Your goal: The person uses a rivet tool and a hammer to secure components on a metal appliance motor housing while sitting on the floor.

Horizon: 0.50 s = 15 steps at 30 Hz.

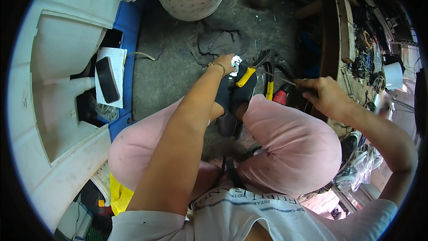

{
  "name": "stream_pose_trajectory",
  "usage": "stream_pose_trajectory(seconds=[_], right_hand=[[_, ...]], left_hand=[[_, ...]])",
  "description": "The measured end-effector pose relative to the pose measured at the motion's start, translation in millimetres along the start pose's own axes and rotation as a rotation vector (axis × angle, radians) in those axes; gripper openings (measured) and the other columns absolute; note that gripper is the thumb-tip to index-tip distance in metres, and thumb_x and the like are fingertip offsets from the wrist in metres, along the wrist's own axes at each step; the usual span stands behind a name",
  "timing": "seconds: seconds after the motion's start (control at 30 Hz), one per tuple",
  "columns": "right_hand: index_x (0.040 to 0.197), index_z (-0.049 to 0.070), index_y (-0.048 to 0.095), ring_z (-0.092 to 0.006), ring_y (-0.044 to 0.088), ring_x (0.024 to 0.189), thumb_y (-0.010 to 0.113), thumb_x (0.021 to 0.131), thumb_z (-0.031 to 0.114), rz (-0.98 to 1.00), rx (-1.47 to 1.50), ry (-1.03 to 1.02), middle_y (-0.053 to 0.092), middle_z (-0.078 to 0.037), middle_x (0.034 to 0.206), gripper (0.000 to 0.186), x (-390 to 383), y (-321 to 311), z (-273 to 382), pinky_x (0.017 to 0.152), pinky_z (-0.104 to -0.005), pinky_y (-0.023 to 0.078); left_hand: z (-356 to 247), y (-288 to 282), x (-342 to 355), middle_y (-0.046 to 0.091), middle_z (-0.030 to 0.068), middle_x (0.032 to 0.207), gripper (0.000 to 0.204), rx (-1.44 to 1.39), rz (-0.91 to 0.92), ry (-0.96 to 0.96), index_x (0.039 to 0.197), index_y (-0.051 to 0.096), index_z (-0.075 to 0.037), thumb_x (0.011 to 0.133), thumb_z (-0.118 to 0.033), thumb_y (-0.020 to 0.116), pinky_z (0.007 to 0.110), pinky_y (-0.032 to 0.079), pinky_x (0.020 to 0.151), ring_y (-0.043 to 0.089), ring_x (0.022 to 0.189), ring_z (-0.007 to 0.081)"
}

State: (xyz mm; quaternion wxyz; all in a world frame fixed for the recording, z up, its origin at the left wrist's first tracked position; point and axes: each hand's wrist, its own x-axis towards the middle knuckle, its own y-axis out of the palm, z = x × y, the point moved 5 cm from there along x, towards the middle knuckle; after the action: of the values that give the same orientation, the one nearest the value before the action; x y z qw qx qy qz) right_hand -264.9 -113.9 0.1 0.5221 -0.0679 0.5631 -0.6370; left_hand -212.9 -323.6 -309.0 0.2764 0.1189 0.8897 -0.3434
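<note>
Head view: your left hand's (224,63) grip is closed on a small bright metal part (235,66), beyond your knees near a dark cloth (218,42); your right hand (327,94) grasps a thin-shafted tool (277,77), shaft pointing toward it.

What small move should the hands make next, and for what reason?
Probably the left hand should steady the small, shiny silver-coloured part before the right hand moves the long, thin metal rod: the left hand holds the part, and the rod points toward it, though whether its tip touches is unclear.
</note>
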Motion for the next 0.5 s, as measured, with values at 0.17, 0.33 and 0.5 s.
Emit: stream_pose_trajectory(seconds=[0.17,0.33,0.5], right_hand=[[0.117,0.012,0.063,-0.0357,0.064,0.073,0.061,0.083,0.013,0.085,-0.232,-0.003,0.066,-0.020,0.082,0.034,2,-3,11,0.067,-0.0436,0.052],[0.116,0.015,0.064,-0.0323,0.064,0.066,0.061,0.082,0.015,0.075,-0.414,-0.092,0.064,-0.016,0.072,0.034,4,-6,17,0.059,-0.0420,0.051],[0.118,0.017,0.064,-0.0289,0.064,0.063,0.060,0.081,0.016,0.063,-0.595,-0.191,0.061,-0.013,0.066,0.037,11,-22,22,0.056,-0.0388,0.051]], left_hand=[[2,0,1,0.058,0.0195,0.124,0.067,-0.052,-0.022,-0.014,0.133,0.047,-0.008,0.074,-0.022,0.077,0.042,0.045,0.096,0.054,0.116,0.0354],[4,1,3,0.057,0.0207,0.123,0.070,-0.039,-0.006,-0.043,0.134,0.045,-0.008,0.074,-0.025,0.076,0.041,0.043,0.097,0.054,0.115,0.0360],[8,2,7,0.057,0.0210,0.123,0.069,-0.053,0.001,-0.001,0.134,0.046,-0.007,0.074,-0.024,0.076,0.040,0.043,0.097,0.054,0.116,0.0364]])
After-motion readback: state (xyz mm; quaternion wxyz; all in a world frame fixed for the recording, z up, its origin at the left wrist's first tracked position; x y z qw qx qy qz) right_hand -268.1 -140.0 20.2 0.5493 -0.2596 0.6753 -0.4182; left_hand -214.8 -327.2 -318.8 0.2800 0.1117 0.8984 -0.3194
